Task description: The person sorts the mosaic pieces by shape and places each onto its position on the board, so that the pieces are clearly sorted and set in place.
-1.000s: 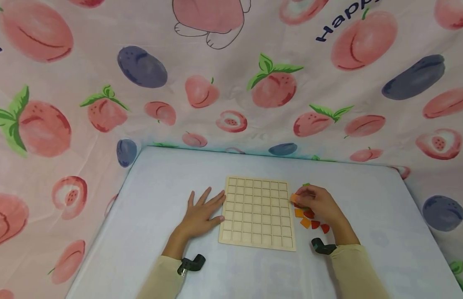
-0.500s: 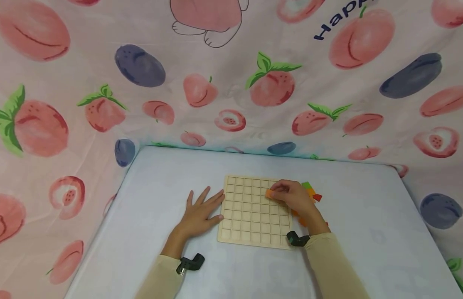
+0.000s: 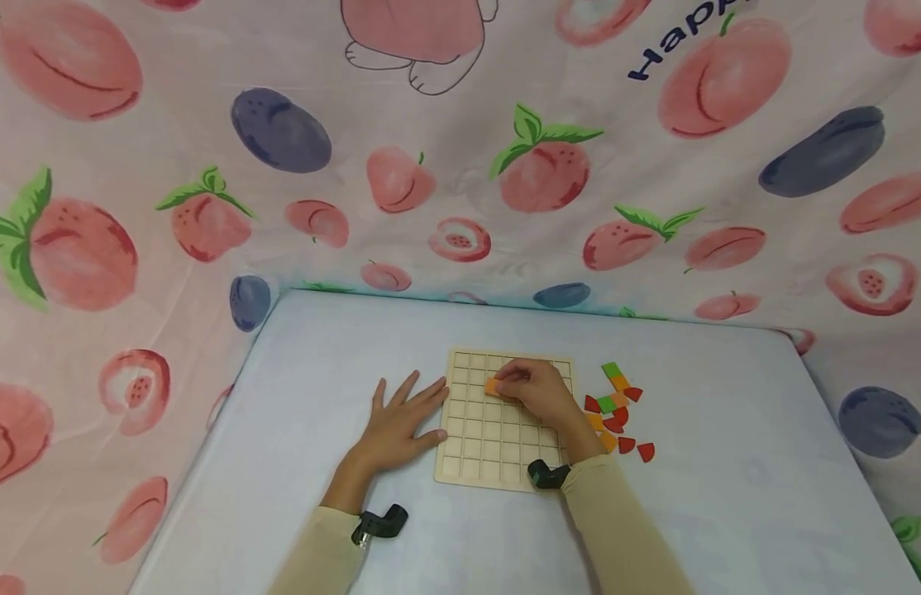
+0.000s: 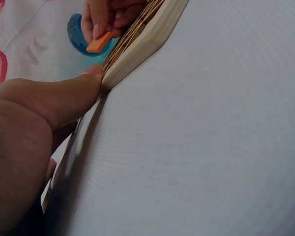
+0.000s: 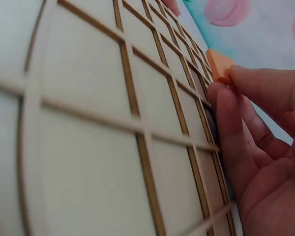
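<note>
A square wooden grid board [image 3: 481, 450] lies on the table, its cells bare where they show. My right hand [image 3: 538, 392] is over the board's upper part and pinches an orange square tile [image 3: 493, 387] between thumb and fingers. In the right wrist view the orange tile [image 5: 219, 66] stands out past the fingertips, close over the grid's raised ridges. My left hand [image 3: 401, 430] lies with fingers spread on the table, its fingertips and thumb at the board's left edge. The left wrist view has the left thumb [image 4: 78, 93] against the board's side.
Right of the board lies a loose group of small tiles: green ones [image 3: 612, 369], orange ones [image 3: 608, 441] and red quarter-round ones [image 3: 646, 452]. A white cloth covers the table [image 3: 341, 339]. A fruit-print curtain [image 3: 401, 248] stands behind it and along the sides.
My right hand has carried the orange tile left from the tile group onto the upper part of the board, uncovering the loose tiles. My left hand has stayed in place.
</note>
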Demonstrator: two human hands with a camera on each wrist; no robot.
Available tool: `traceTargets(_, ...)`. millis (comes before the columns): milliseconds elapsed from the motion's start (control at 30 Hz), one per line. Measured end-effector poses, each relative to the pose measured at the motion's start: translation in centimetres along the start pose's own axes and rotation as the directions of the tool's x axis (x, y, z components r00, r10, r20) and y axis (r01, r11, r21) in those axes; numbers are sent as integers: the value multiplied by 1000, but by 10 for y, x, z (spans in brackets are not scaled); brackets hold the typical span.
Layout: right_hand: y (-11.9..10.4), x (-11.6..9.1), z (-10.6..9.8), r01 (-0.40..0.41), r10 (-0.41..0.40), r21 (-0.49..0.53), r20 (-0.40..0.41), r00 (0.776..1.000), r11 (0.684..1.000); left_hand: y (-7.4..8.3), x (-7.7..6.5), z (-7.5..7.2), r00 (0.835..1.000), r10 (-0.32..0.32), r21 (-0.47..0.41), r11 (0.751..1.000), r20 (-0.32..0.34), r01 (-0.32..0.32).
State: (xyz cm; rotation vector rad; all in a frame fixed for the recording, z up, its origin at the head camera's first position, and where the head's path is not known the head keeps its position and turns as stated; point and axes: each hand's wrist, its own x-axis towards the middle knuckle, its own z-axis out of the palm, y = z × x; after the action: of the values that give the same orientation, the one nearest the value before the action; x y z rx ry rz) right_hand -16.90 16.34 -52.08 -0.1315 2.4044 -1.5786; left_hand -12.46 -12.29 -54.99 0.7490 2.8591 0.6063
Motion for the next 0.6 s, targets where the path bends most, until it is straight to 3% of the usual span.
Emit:
traceTargets(267,-10,10,24,-20,19,100,8,1000,995,0,-1,-1,1000,3,-18,1000,13,-2)
traceTargets(500,-12,19,44,10,-14,-64,-63,998,998,-1,-1,-2,1000,13,-15,1000,11,-12)
traceTargets(600,-13,19,48,4,-11,-83,-82,997,997,-1,-1,-2,1000,11,-16,1000,14,-10)
